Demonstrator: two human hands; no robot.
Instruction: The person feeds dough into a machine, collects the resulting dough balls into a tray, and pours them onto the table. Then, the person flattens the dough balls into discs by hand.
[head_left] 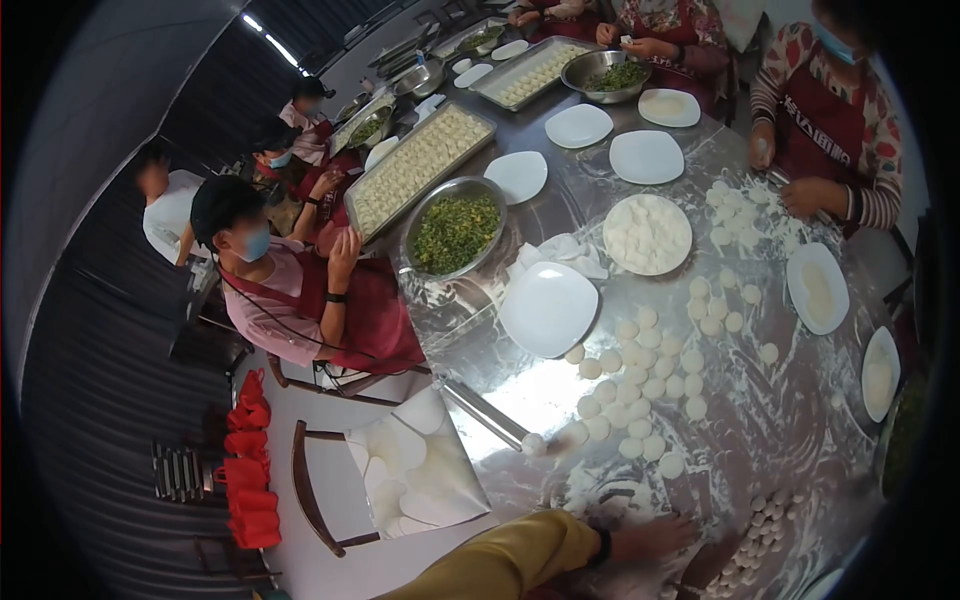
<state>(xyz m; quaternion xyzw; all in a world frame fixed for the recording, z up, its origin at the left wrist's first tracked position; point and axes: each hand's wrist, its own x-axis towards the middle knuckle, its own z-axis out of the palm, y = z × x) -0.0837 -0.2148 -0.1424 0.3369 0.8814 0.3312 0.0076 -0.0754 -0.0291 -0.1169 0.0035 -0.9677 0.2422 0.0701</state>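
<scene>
My left hand (655, 537) reaches in from the bottom, with a mustard-yellow sleeve (510, 555) and a black band at the wrist. It is low over the floured steel table (780, 445), blurred, fingers stretched out flat and nothing seen in them. Just right of it lies a dark brown blurred patch, and past that a heap of small dough pieces (765, 535). Flattened round dough discs (645, 380) lie scattered beyond the hand. A lone dough ball (534, 444) sits by the table edge at the left. My right hand does not show.
A white plate (548, 310), a plate of dough discs (648, 234) and a bowl of chopped green filling (455, 233) stand farther in. Trays of dumplings (420, 165) line the back. Co-workers in maroon aprons sit around. A cushioned chair (415, 465) stands at the left.
</scene>
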